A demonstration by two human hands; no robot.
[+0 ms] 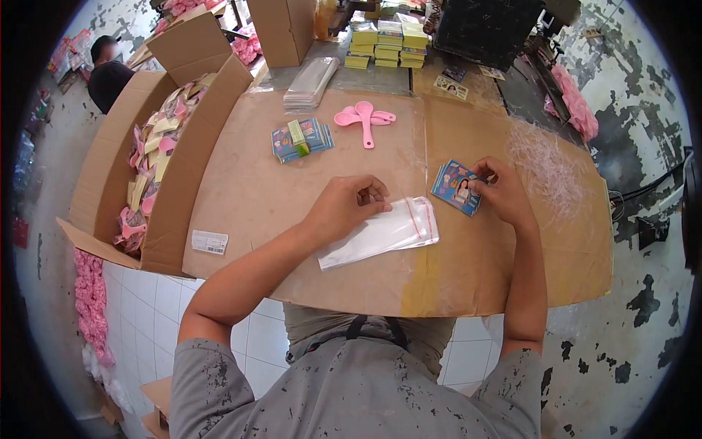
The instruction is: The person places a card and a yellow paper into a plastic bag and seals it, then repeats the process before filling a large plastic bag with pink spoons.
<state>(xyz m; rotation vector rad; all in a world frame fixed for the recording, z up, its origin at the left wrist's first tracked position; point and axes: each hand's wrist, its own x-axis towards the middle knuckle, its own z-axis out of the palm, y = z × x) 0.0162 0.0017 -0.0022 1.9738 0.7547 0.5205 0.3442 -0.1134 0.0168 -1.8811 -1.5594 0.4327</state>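
A stack of clear plastic bags point(380, 234) with reddish strips near one end lies in front of me. My left hand point(349, 208) is over their upper edge, fingers curled and thumb against the plastic. To the right, my right hand point(502, 192) grips a blue printed card point(461, 189) at the top of a small fanned stack, thumb on its face. Farther off sit banded bundles of blue cards point(298, 140) and several pink plastic spoons point(364, 121), crossed over one another. Behind them is a pile of flat clear sleeves point(312, 82).
A large open carton point(164, 183) at left holds packed pink spoons and cards. Yellow-edged card stacks point(389, 44) and a black box point(488, 33) stand at the back. Shredded plastic point(545, 164) lies right. A white label point(210, 242) lies left; a person point(108, 73) is beyond.
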